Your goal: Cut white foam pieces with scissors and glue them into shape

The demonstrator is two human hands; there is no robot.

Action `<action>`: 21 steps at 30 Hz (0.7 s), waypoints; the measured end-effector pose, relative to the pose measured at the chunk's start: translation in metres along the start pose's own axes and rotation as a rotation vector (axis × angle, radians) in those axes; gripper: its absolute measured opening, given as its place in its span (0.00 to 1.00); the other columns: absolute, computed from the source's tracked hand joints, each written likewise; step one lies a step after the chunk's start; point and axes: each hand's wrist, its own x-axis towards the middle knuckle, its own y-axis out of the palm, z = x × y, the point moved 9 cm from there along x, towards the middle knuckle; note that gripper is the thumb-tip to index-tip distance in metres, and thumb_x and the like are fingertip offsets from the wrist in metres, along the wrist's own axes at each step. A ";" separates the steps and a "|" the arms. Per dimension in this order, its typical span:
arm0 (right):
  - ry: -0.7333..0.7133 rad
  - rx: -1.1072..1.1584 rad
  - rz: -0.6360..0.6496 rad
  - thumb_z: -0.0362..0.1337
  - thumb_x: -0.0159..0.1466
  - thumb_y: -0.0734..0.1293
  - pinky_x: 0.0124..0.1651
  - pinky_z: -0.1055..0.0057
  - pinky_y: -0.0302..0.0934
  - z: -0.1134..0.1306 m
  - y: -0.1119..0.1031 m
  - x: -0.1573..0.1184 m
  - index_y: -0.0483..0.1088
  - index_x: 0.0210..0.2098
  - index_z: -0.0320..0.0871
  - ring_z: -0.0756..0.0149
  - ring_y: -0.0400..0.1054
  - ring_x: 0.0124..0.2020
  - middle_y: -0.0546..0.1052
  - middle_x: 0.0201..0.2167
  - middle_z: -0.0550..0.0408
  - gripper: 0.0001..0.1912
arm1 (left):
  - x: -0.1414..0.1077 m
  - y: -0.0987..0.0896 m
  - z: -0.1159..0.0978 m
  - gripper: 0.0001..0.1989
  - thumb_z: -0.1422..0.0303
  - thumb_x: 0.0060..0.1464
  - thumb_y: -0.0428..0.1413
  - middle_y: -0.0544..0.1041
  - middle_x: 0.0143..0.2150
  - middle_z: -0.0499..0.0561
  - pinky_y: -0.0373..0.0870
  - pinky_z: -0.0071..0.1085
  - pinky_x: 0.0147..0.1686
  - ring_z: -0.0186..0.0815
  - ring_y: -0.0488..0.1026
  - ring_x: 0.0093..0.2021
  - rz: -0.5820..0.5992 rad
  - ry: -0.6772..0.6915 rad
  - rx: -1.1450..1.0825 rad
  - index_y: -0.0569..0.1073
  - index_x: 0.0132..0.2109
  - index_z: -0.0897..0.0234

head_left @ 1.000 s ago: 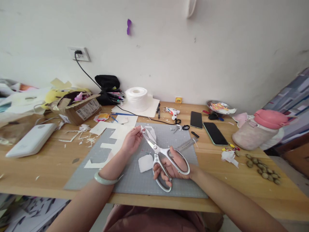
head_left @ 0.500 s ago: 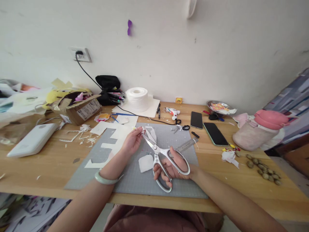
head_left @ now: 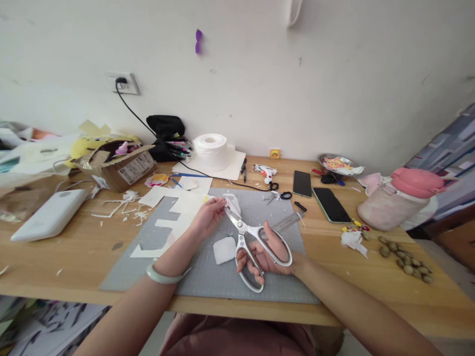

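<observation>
My right hand (head_left: pixel 269 254) grips large silver scissors (head_left: pixel 241 227), thumb through one loop and fingers through the other; the handles are spread. The blades point away and to the left, their tips close to my left fingertips. My left hand (head_left: pixel 211 213) is closed in a pinch on a small white piece (head_left: pixel 227 201), partly hidden by the fingers and too small to make out. Just behind the blades lies a white cut-out (head_left: pixel 233 203). A square white pad (head_left: pixel 224 250) rests left of the scissors on the grey cutting mat (head_left: pixel 204 277). Cut white paper (head_left: pixel 163 230) lies beyond my left forearm.
Behind are a white roll (head_left: pixel 210 153), a hot glue gun (head_left: pixel 267 173) and small black scissors (head_left: pixel 284 196). Two phones (head_left: pixel 331 205), a metal ruler (head_left: pixel 285 222) and a pink-lidded bottle (head_left: pixel 399 200) stand or lie right. A cardboard box (head_left: pixel 118 168) and white power bank (head_left: pixel 52 215) are left.
My left hand has shifted slightly right and down with its pinched piece. The scissor blades look closer together than before, while the right hand has barely moved.
</observation>
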 end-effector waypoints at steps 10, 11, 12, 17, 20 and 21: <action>-0.041 -0.006 -0.025 0.72 0.49 0.35 0.19 0.75 0.56 0.003 -0.001 0.000 0.65 0.39 0.34 0.66 0.64 0.25 0.73 0.35 0.36 0.52 | -0.007 0.007 0.000 0.08 0.82 0.41 0.60 0.73 0.23 0.47 0.67 0.25 0.26 0.29 0.70 0.23 0.040 -0.002 -0.043 0.70 0.28 0.67; -0.043 -0.003 -0.021 0.72 0.48 0.35 0.19 0.75 0.55 0.004 -0.001 0.000 0.65 0.39 0.34 0.65 0.64 0.25 0.73 0.35 0.36 0.53 | -0.007 0.007 -0.001 0.09 0.82 0.41 0.60 0.73 0.23 0.47 0.67 0.25 0.26 0.29 0.70 0.23 0.041 0.011 -0.045 0.69 0.28 0.67; -0.042 0.002 -0.016 0.72 0.47 0.34 0.19 0.75 0.55 0.005 0.000 0.000 0.65 0.39 0.34 0.65 0.64 0.25 0.73 0.35 0.36 0.53 | -0.008 0.008 -0.002 0.09 0.81 0.40 0.61 0.74 0.24 0.47 0.67 0.24 0.26 0.29 0.70 0.23 0.039 0.031 -0.047 0.69 0.29 0.67; -0.013 0.033 0.014 0.74 0.44 0.34 0.18 0.75 0.54 0.008 0.004 0.000 0.64 0.37 0.35 0.64 0.65 0.26 0.73 0.34 0.36 0.54 | -0.011 0.008 -0.008 0.11 0.80 0.40 0.62 0.74 0.25 0.46 0.66 0.23 0.27 0.28 0.70 0.25 0.015 0.130 -0.041 0.69 0.30 0.66; -0.008 0.011 -0.005 0.74 0.46 0.36 0.17 0.75 0.54 0.008 0.002 0.001 0.63 0.35 0.37 0.66 0.64 0.23 0.73 0.32 0.39 0.51 | -0.011 0.008 -0.011 0.10 0.79 0.40 0.62 0.74 0.24 0.46 0.67 0.23 0.28 0.28 0.71 0.25 0.014 0.162 -0.056 0.70 0.31 0.66; -0.005 -0.005 -0.018 0.73 0.47 0.37 0.17 0.75 0.54 0.007 0.001 0.001 0.63 0.34 0.37 0.67 0.64 0.22 0.73 0.31 0.40 0.49 | -0.012 0.009 -0.011 0.10 0.79 0.41 0.62 0.74 0.25 0.46 0.67 0.23 0.28 0.28 0.71 0.25 0.018 0.166 -0.062 0.70 0.31 0.66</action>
